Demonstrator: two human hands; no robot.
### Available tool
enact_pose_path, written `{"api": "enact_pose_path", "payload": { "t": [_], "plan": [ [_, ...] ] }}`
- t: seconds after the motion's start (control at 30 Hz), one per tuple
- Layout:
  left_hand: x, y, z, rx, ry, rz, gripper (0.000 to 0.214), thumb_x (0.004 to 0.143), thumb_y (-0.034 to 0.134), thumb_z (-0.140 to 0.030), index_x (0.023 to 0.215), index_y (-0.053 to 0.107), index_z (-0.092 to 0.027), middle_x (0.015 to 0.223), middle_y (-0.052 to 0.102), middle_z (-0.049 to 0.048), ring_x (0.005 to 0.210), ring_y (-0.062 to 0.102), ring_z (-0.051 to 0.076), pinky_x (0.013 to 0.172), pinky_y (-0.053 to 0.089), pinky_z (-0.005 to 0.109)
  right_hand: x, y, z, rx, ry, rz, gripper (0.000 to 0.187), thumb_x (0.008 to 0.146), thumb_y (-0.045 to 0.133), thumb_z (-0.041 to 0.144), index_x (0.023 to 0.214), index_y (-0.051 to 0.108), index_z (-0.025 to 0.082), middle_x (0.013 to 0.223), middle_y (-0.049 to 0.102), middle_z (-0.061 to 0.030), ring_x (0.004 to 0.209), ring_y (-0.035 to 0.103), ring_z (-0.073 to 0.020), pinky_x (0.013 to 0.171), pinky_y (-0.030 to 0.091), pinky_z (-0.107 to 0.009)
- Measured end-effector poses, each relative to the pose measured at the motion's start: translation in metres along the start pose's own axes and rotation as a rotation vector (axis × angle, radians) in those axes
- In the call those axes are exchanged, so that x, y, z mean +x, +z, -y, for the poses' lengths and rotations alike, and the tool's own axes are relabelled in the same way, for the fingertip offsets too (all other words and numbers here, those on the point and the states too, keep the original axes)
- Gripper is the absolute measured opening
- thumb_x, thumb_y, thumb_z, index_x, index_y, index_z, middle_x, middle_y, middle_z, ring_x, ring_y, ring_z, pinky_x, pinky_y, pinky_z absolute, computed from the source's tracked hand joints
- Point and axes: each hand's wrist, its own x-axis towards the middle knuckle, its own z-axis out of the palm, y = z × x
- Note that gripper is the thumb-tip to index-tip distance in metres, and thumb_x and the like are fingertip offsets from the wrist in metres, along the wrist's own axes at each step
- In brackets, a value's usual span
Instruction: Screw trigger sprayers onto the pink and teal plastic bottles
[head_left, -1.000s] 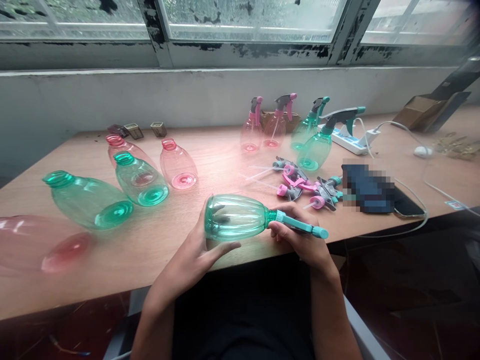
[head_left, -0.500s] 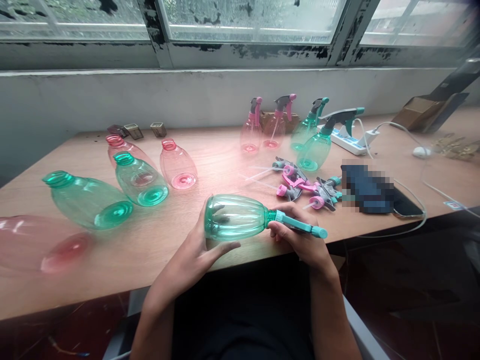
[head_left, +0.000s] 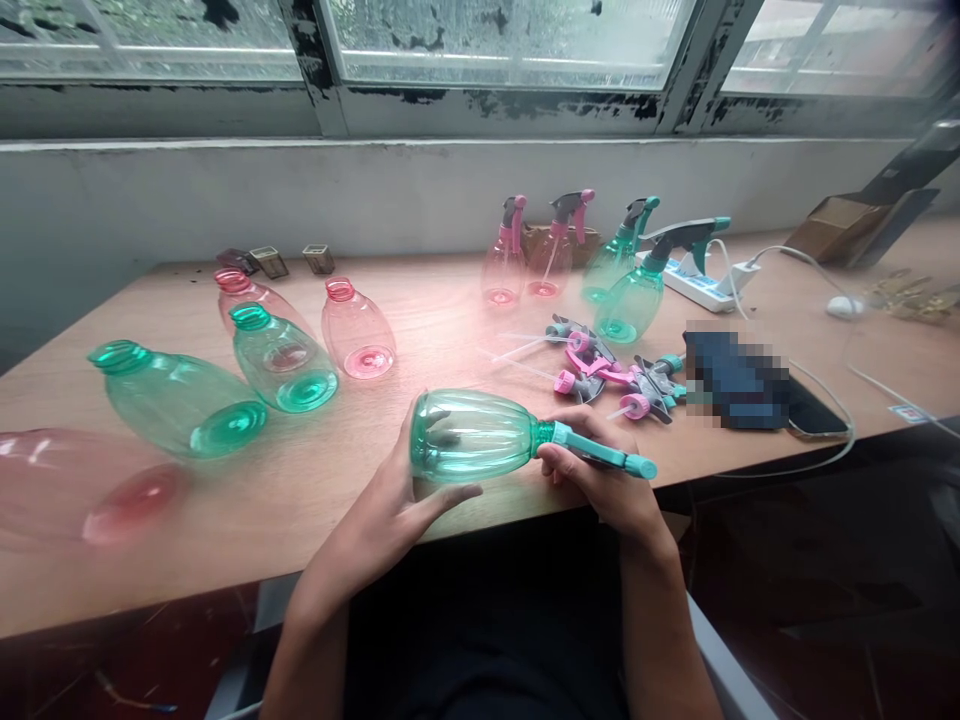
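Observation:
A clear green spray bottle [head_left: 474, 434] lies sideways above the table's front edge, its base to the left and its trigger head [head_left: 600, 450] to the right. My left hand [head_left: 397, 500] cups the base end; its thumb sticks out along the near side and its fingers are mostly hidden behind the bottle. At the neck, my right hand [head_left: 600, 480] grips the collar between thumb and fingers, with the teal trigger pointing right over the hand. Just beyond lies a pile of loose pink, teal and grey spray heads [head_left: 607, 370] with thin white tubes.
To the left are open bottles without heads: a green one [head_left: 184, 405], a smaller green one [head_left: 285, 360] and pink ones [head_left: 358, 330]. Assembled spray bottles [head_left: 630, 300] stand at the back. Right of them are a white power strip [head_left: 701, 285], a phone [head_left: 814, 405] and cables.

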Motion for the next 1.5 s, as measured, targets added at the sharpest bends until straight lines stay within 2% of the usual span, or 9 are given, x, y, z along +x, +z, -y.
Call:
{"api": "enact_pose_path", "payload": {
  "t": [0.1, 0.2, 0.43, 0.63, 0.87, 1.0, 1.17, 1.37, 1.5],
  "plan": [
    [0.001, 0.000, 0.003, 0.004, 0.010, 0.005, 0.106, 0.082, 0.072, -0.066, 0.161, 0.006, -0.043, 0.168, 0.036, 0.0043, 0.152, 0.040, 0.031, 0.134, 0.028, 0.052, 0.000, 0.000, 0.000, 0.015, -0.007, 0.011, 0.026, 0.086, 0.084, 0.038, 0.102, 0.070, 0.023, 0.071, 0.071, 0.0040, 0.058, 0.063, -0.0127, 0.058, 0.051, -0.024],
    [0.001, 0.001, 0.005, -0.002, 0.025, 0.016, 0.105, 0.084, 0.072, -0.062, 0.162, 0.005, -0.039, 0.162, 0.045, 0.0077, 0.144, 0.051, 0.029, 0.129, 0.037, 0.051, -0.001, 0.000, 0.000, 0.038, -0.005, 0.016, 0.025, 0.086, 0.084, 0.037, 0.102, 0.070, 0.024, 0.071, 0.071, 0.0038, 0.059, 0.064, -0.0126, 0.059, 0.051, -0.024],
    [0.000, -0.001, 0.003, 0.004, 0.064, 0.002, 0.090, 0.085, 0.075, -0.053, 0.158, 0.027, -0.033, 0.154, 0.055, 0.0073, 0.135, 0.060, 0.030, 0.124, 0.045, 0.050, -0.001, 0.000, 0.002, 0.063, -0.012, 0.010, 0.026, 0.085, 0.084, 0.036, 0.101, 0.070, 0.023, 0.068, 0.071, 0.0030, 0.056, 0.065, -0.0151, 0.056, 0.052, -0.026],
    [-0.003, -0.005, 0.000, -0.101, 0.056, 0.074, 0.092, 0.087, 0.067, -0.062, 0.161, 0.016, -0.041, 0.172, 0.029, -0.0020, 0.158, 0.032, 0.029, 0.137, 0.026, 0.047, -0.001, 0.001, 0.003, 0.094, -0.004, 0.000, 0.024, 0.085, 0.084, 0.034, 0.101, 0.069, 0.023, 0.065, 0.071, 0.0043, 0.053, 0.062, -0.0126, 0.053, 0.050, -0.024],
    [-0.002, -0.001, 0.011, -0.049, 0.027, 0.015, 0.107, 0.081, 0.077, -0.060, 0.160, 0.006, -0.050, 0.175, 0.019, -0.0049, 0.161, 0.026, 0.027, 0.138, 0.018, 0.050, -0.001, 0.000, 0.002, 0.112, -0.030, -0.034, 0.026, 0.087, 0.082, 0.035, 0.105, 0.067, 0.023, 0.067, 0.072, 0.0030, 0.053, 0.061, -0.0135, 0.052, 0.049, -0.024],
    [-0.002, 0.000, 0.013, -0.021, 0.038, -0.018, 0.102, 0.084, 0.075, -0.058, 0.156, 0.002, -0.059, 0.174, 0.021, -0.0107, 0.161, 0.026, 0.022, 0.138, 0.021, 0.048, -0.001, 0.000, 0.003, 0.098, -0.045, -0.039, 0.026, 0.087, 0.082, 0.034, 0.106, 0.067, 0.023, 0.068, 0.072, 0.0028, 0.054, 0.062, -0.0131, 0.053, 0.049, -0.024],
    [-0.004, 0.000, 0.009, -0.028, -0.007, 0.020, 0.111, 0.082, 0.076, -0.060, 0.158, -0.005, -0.052, 0.168, 0.036, -0.0056, 0.161, 0.026, 0.024, 0.134, 0.031, 0.044, 0.000, 0.000, 0.005, 0.075, -0.054, -0.029, 0.024, 0.086, 0.082, 0.034, 0.103, 0.069, 0.022, 0.068, 0.072, 0.0027, 0.057, 0.064, -0.0139, 0.055, 0.051, -0.024],
    [-0.002, -0.004, 0.000, -0.018, 0.051, 0.065, 0.065, 0.089, 0.069, -0.057, 0.148, 0.046, -0.041, 0.152, 0.056, -0.0034, 0.137, 0.055, 0.022, 0.125, 0.040, 0.034, 0.001, 0.002, 0.004, 0.087, -0.063, -0.021, 0.025, 0.085, 0.083, 0.033, 0.102, 0.069, 0.022, 0.068, 0.072, 0.0033, 0.056, 0.064, -0.0133, 0.055, 0.051, -0.023],
    [-0.002, -0.004, -0.003, -0.021, 0.061, 0.061, 0.063, 0.091, 0.069, -0.054, 0.148, 0.044, -0.044, 0.153, 0.056, -0.0069, 0.134, 0.056, 0.020, 0.125, 0.038, 0.033, 0.000, 0.002, 0.005, 0.077, -0.071, -0.016, 0.023, 0.086, 0.082, 0.032, 0.102, 0.069, 0.023, 0.069, 0.072, 0.0038, 0.057, 0.064, -0.0126, 0.055, 0.050, -0.022]
  ]
}}
